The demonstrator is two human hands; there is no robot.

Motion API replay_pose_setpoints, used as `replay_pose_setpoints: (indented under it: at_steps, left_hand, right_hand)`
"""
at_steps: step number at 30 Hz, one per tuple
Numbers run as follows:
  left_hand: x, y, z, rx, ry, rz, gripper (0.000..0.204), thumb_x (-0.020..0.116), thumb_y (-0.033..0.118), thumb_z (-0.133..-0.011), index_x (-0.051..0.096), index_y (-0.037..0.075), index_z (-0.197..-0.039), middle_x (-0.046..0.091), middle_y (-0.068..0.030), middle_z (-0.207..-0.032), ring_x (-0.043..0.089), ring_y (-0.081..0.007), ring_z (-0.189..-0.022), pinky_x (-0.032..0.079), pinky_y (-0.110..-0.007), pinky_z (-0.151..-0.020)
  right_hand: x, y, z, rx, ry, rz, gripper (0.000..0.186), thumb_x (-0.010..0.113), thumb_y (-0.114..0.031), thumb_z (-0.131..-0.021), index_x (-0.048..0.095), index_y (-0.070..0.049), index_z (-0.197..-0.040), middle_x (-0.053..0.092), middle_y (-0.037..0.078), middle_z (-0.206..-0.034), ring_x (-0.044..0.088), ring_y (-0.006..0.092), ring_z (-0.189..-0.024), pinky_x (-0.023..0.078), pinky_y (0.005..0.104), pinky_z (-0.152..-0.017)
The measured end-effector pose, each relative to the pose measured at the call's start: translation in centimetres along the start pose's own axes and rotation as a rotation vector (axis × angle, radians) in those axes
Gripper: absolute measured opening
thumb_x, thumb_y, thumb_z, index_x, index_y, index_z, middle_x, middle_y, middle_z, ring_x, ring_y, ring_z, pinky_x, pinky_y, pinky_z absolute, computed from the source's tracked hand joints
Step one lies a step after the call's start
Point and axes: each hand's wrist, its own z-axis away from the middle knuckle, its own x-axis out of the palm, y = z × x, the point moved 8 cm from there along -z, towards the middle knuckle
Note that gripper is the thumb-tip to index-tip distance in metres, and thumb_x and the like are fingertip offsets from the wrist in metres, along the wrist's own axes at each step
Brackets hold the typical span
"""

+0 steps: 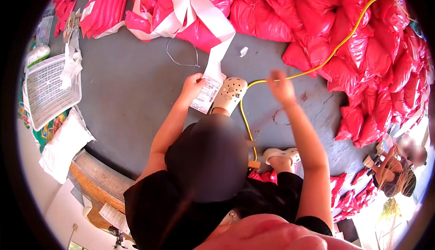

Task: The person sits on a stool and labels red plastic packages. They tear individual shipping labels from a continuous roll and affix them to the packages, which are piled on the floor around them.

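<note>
My left hand [194,84] pinches the edge of a white printed label [206,97], at the end of a long strip of white label paper [219,53]. The strip runs away from me up to the pink plastic packages [201,34]. Right beside the label is my foot in a beige clog [230,93]. Over to the right, my right hand [282,89] is raised above the grey floor, near a yellow cord [299,74]. Its fingers are smeared, and whether they hold anything is not visible.
Shiny pink packages [362,46] are heaped along the far side and right. A white plastic basket [52,87] and a white sack [68,143] lie at left. A thin wire loop [181,63] rests on the floor. Another person [394,173] sits at far right.
</note>
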Motion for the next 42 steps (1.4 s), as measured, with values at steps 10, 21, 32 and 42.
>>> replay_pose_setpoints:
  at_steps: [10,21,32,42]
  left_hand:
    - [1.9,1.6,-1.6,0.044,-0.126,0.519,0.01,0.057,0.003,-0.089,0.06,0.0,-0.098,0.065,-0.0046,-0.088,0.063,-0.0113,-0.08,0.051,-0.026,-0.073]
    - [1.8,5.3,-0.8,0.107,-0.154,0.472,0.008,0.058,0.004,-0.087,0.06,0.001,-0.094,0.061,0.0009,-0.08,0.055,-0.0054,-0.073,0.044,-0.022,-0.064]
    - [2.6,9.9,0.6,0.043,-0.126,0.535,0.016,0.06,0.009,-0.089,0.061,-0.002,-0.101,0.065,-0.0053,-0.086,0.062,-0.0111,-0.076,0.05,-0.025,-0.069]
    - [2.6,12.6,6.0,0.218,-0.287,0.29,0.036,0.061,0.005,-0.089,0.051,-0.004,-0.122,0.061,-0.0077,-0.115,0.058,-0.0151,-0.104,0.046,-0.031,-0.091]
  right_hand:
    - [-19.4,-16.5,-24.9,-0.061,0.513,-0.117,0.068,0.081,-0.033,-0.069,0.054,0.005,-0.118,0.064,0.017,-0.107,0.061,0.0262,-0.098,0.048,0.0352,-0.085]
    - [-10.9,-0.2,1.1,0.359,0.321,-1.126,0.03,0.063,-0.015,-0.089,0.055,-0.004,-0.115,0.062,0.006,-0.103,0.063,0.0166,-0.089,0.054,0.0308,-0.071]
    - [2.9,-6.2,9.6,0.026,0.009,-0.483,0.04,0.071,-0.009,-0.08,0.045,-0.001,-0.109,0.064,0.014,-0.098,0.063,0.023,-0.095,0.051,0.0335,-0.082]
    - [5.6,-15.0,-2.3,0.101,0.215,-1.21,0.021,0.063,-0.001,-0.082,0.044,-0.004,-0.089,0.055,0.002,-0.076,0.051,0.0066,-0.067,0.044,0.0227,-0.058]
